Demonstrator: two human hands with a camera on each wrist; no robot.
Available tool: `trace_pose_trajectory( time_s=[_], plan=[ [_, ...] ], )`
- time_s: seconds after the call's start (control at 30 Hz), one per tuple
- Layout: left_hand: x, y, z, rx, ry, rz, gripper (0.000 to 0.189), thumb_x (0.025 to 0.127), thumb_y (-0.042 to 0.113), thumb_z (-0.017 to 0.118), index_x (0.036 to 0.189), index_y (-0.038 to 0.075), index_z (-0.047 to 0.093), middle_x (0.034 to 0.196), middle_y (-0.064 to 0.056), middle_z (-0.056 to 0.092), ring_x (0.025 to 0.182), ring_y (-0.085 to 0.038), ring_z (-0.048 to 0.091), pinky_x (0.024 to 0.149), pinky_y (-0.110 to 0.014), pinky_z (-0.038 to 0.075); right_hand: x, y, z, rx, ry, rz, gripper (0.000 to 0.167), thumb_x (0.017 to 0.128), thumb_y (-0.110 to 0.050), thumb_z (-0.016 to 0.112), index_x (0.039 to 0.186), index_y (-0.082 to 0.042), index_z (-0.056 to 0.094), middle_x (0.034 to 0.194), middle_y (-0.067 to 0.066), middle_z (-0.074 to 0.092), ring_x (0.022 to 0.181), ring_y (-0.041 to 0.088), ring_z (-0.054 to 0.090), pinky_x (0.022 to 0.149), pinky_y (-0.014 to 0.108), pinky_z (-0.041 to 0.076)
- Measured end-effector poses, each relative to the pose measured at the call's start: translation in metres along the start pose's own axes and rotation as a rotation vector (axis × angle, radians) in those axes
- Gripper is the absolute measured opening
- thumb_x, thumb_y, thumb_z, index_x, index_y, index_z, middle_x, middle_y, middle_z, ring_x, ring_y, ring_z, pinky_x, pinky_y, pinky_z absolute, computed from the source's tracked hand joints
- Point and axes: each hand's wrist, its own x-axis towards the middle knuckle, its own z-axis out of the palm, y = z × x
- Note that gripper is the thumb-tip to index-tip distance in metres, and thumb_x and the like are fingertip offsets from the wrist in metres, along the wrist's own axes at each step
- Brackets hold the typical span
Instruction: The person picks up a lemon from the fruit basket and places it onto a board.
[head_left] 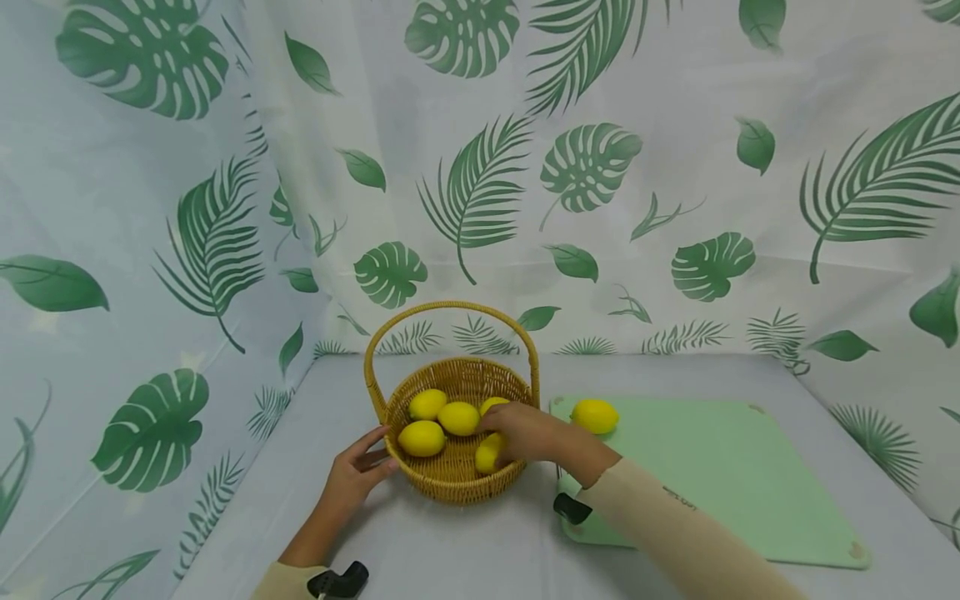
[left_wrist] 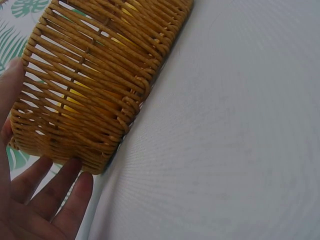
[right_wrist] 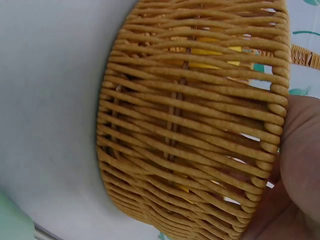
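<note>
A woven basket [head_left: 465, 492] with a tall arched handle [head_left: 450, 305] stands on the table with several lemons [head_left: 422, 438] inside. My left hand [head_left: 358, 473] touches the basket's left side; in the left wrist view its fingers [left_wrist: 67, 200] lie fairly straight against the weave. Over the right rim reaches my right hand [head_left: 522, 431], holding a lemon [head_left: 490, 454] low inside the basket. Another lemon [head_left: 492, 405] lies just behind that hand, partly covered. From the right wrist view, the basket wall [right_wrist: 190, 115] hides most of the right fingers.
A pale green cutting board [head_left: 705, 475] lies right of the basket, with one lemon [head_left: 595, 416] on its far left corner. The table has a white cover [head_left: 480, 558]. Leaf-patterned cloth [head_left: 637, 317] hangs behind and on both sides.
</note>
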Motion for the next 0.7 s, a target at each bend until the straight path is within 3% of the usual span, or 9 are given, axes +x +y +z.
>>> trace_pose_trajectory(
  time_s=[0.27, 0.57, 0.7],
  plan=[
    [0.001, -0.003, -0.001, -0.017, -0.009, -0.009, 0.059, 0.087, 0.007, 0.074, 0.141, 0.008, 0.052, 0.147, -0.012, 0.042, 0.118, -0.035, 0.056, 0.084, -0.032, 0.053, 0.002, 0.000, 0.004, 0.015, -0.008, 0.000, 0.049, 0.082, -0.026, 0.080, 0.127, -0.013, 0.066, 0.124, -0.006, 0.062, 0.116, 0.013, 0.053, 0.099, 0.035, 0.043],
    [0.002, -0.003, 0.000, -0.017, 0.005, -0.007, 0.059, 0.087, 0.005, 0.074, 0.141, 0.006, 0.052, 0.147, -0.014, 0.043, 0.117, -0.036, 0.056, 0.083, -0.031, 0.053, 0.001, 0.000, 0.006, -0.017, 0.016, -0.017, 0.035, 0.091, -0.030, 0.070, 0.123, -0.014, 0.068, 0.115, -0.007, 0.064, 0.104, 0.009, 0.057, 0.092, 0.032, 0.047],
    [-0.002, 0.012, 0.001, -0.028, -0.015, -0.012, 0.059, 0.088, 0.001, 0.072, 0.141, -0.001, 0.048, 0.148, -0.020, 0.040, 0.118, -0.043, 0.053, 0.084, -0.031, 0.052, 0.001, 0.000, 0.009, -0.018, 0.022, -0.025, 0.035, 0.093, -0.034, 0.068, 0.123, -0.015, 0.068, 0.118, -0.006, 0.064, 0.106, 0.008, 0.057, 0.093, 0.032, 0.047]
  ],
)
